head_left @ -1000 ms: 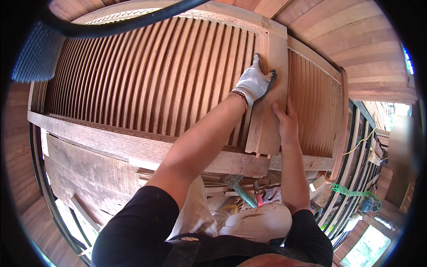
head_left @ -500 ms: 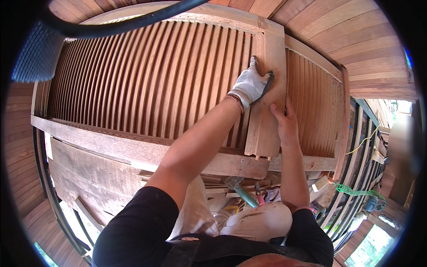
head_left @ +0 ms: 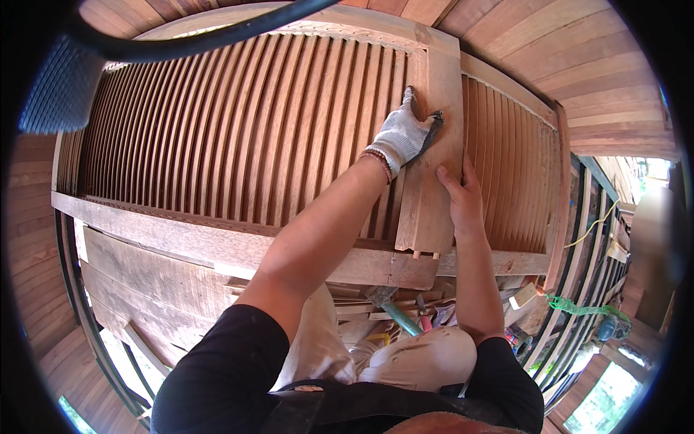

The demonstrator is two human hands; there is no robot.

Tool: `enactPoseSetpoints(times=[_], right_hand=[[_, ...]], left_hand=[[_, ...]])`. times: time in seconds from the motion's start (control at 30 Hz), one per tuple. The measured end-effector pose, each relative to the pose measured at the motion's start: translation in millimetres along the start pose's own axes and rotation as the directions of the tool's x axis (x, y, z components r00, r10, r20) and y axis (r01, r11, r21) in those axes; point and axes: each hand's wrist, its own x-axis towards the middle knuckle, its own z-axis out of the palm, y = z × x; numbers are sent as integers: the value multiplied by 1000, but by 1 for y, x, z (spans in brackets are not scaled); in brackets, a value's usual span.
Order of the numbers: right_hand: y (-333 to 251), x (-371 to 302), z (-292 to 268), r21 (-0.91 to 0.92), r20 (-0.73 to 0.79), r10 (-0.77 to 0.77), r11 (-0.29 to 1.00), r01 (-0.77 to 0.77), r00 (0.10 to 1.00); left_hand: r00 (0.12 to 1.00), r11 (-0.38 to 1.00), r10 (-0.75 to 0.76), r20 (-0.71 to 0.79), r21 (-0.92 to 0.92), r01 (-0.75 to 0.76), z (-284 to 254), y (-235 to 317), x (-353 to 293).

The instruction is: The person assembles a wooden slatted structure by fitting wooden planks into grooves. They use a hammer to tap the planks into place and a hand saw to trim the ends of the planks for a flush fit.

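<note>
A wide wooden rail (head_left: 434,210) stands across a louvered wooden panel (head_left: 289,130), with small pegs at its near end. My left hand (head_left: 405,136), in a white knit glove with dark grip patches, holds the rail's left edge. Its thumb and one finger are spread; the other fingers are mostly hidden. Bare, my right hand (head_left: 463,199) grips the opposite edge, its thumb on the top face and its fingers along the side. The rail's near end rests by the panel's long frame piece (head_left: 340,266).
Below the frame, a hammer-like tool with a green handle (head_left: 401,318) lies among wood scraps near my knees. Weathered boards (head_left: 144,282) are at the left. A green coiled hose (head_left: 578,307) hangs at the right. A dark cable (head_left: 217,45) crosses the upper left.
Both hands and the rail have shifted very slightly to the left and away from me. The grip looks the same.
</note>
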Motion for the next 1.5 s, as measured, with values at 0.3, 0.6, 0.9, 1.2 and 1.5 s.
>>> enactPoseSetpoints(times=[0.3, 0.6, 0.9, 1.2, 1.5], right_hand=[[2, 0, 0, -27, 22, -39, 999, 40, 999], [0, -1, 2, -39, 8, -48, 998, 49, 999], [3, 1, -2, -59, 9, -46, 997, 47, 999], [-3, -3, 1, 12, 20, -34, 999, 34, 999], [-3, 0, 3, 23, 13, -52, 998, 51, 999]], left_hand=[[1000, 1000, -19, 8, 24, 19, -1, 1, 0], [1000, 999, -26, 10, 22, 26, -2, 4, -2], [998, 997, -54, 17, 55, 53, -8, 16, -10], [1000, 1000, -3, -11, 26, 3, -1, 7, -3], [998, 998, -33, -46, 51, 36, 3, 3, 4]])
